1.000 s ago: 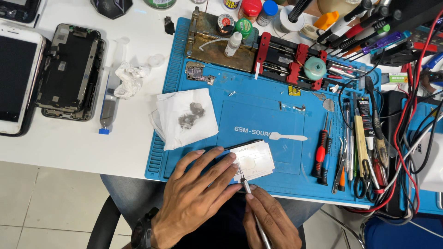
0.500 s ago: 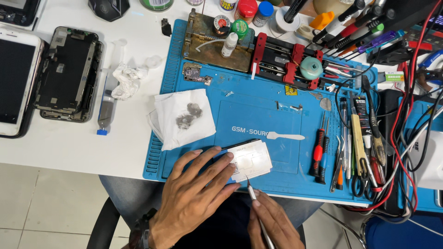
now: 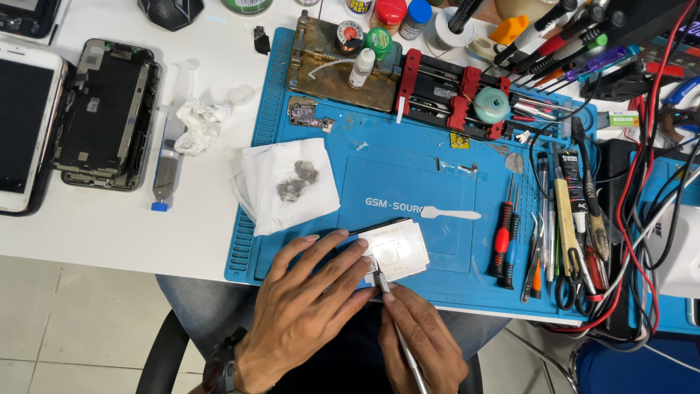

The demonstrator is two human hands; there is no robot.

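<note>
- Left hand (image 3: 310, 306): laid flat, fingers spread, fingertips pressed on the near-left edge of the white-wrapped flat part (image 3: 397, 249); pinning, not gripping.
- Right hand (image 3: 419, 339): fingers closed together around a thin metal tool (image 3: 394, 321), held like a pen; tip set against the near edge of the part, just beside the left fingertips.
- Part location: near edge of the blue work mat (image 3: 437, 182), on the white table (image 3: 109, 233), directly before the body; a dark strip visible along its far-left edge.
- Progress, as a judgement: work at the edge in hand, early to middle stage; white covering in place over most of the face; no lifted or separated piece visible; exact tool contact too small to confirm.
- Nearby on the mat: smudged white tissue (image 3: 288, 182) to the left; white plastic spudger (image 3: 450, 213) just beyond the part; red-handled screwdriver (image 3: 502, 237) and tweezers to the right; red holding jig (image 3: 452, 95) at the far edge.
- Off the mat, well apart: opened phone body (image 3: 109, 113); white phone (image 3: 25, 128); crumpled wipe (image 3: 198, 124).
</note>
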